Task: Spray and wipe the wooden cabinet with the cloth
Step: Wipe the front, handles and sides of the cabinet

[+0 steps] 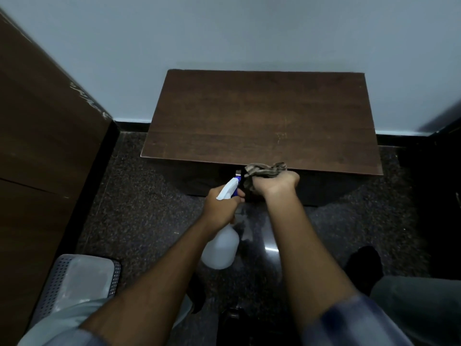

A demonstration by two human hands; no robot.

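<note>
A low dark wooden cabinet (259, 116) stands against the pale wall, its flat top bare. My left hand (219, 208) grips a translucent white spray bottle (220, 248) by its blue and white trigger head, nozzle aimed toward the cabinet's front edge. My right hand (274, 183) is closed around a crumpled brown-grey cloth (264, 169), held just in front of the cabinet's near edge. Both hands hover close together over the floor, a little short of the cabinet top.
A tall brown wooden panel (45, 136) lines the left side. A grey perforated bin with a plastic liner (82, 278) sits at lower left. Dark speckled floor (139, 211) surrounds the cabinet. Something dark stands at the right edge (439, 196). My legs and feet show at the bottom.
</note>
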